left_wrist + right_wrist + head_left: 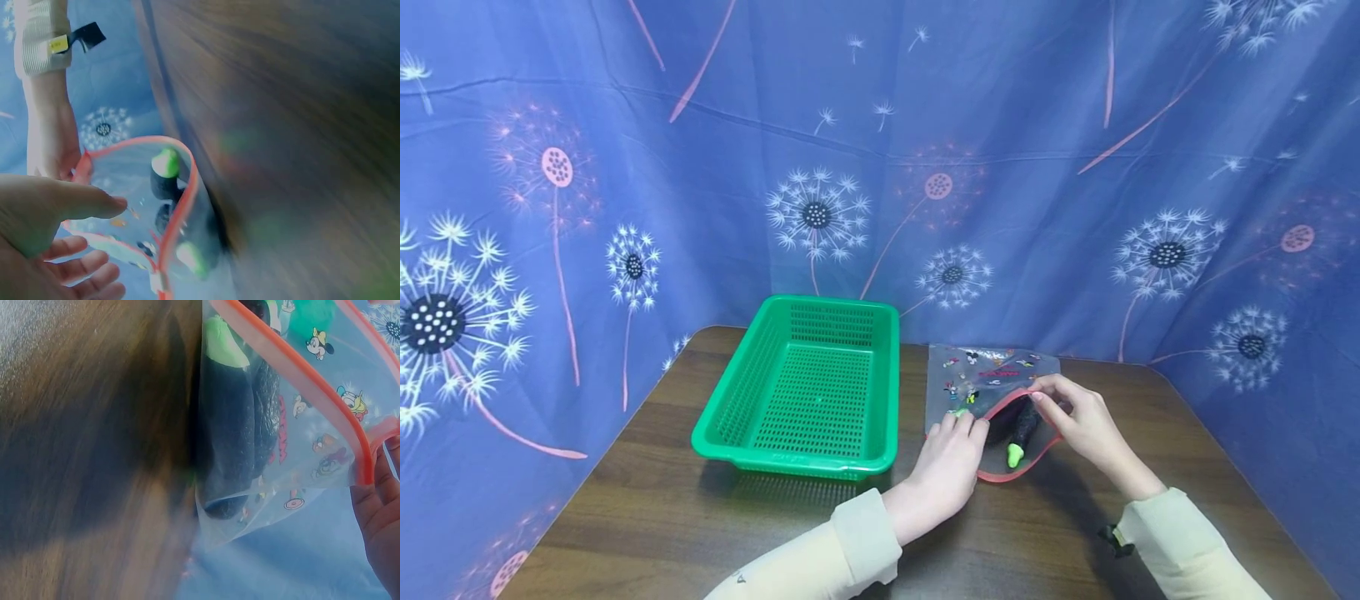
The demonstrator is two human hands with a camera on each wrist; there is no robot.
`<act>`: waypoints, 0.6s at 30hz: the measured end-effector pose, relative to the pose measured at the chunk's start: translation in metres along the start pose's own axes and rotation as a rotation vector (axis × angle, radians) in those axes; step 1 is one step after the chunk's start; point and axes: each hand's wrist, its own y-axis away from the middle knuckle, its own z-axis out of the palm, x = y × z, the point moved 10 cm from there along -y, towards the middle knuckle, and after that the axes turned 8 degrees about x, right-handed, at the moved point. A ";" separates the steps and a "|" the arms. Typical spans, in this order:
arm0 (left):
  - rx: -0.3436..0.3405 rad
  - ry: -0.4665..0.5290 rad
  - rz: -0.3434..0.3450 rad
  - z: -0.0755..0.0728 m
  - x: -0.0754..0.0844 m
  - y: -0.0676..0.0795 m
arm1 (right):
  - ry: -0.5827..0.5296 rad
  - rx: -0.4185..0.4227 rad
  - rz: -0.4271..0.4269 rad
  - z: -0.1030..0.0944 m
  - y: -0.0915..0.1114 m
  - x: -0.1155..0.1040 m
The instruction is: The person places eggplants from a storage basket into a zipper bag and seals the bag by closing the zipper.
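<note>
A clear zip bag [942, 379] with a red-orange rim and cartoon prints lies on the table, its mouth spread wide. Inside are dark eggplants with bright green ends; one eggplant [1024, 429] points its green end toward the mouth, and another eggplant [228, 419] shows through the plastic. My right hand [1086, 423] pinches the corner of the rim between thumb and fingers, as the right wrist view also shows. At the left side of the mouth is my left hand [946, 467], its thumb straight and its fingers [78, 269] loosely bent and apart from the thumb.
A green perforated plastic basket [887, 392] stands on the brown wooden table [647, 500], left of the bag. Behind the table hangs a blue cloth [715, 217] printed with dandelions. A dark strap [1116, 540] hangs at the right sleeve.
</note>
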 end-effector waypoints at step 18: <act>-0.084 0.021 0.011 0.020 -0.024 0.014 | 0.036 -0.013 0.033 -0.014 0.005 0.013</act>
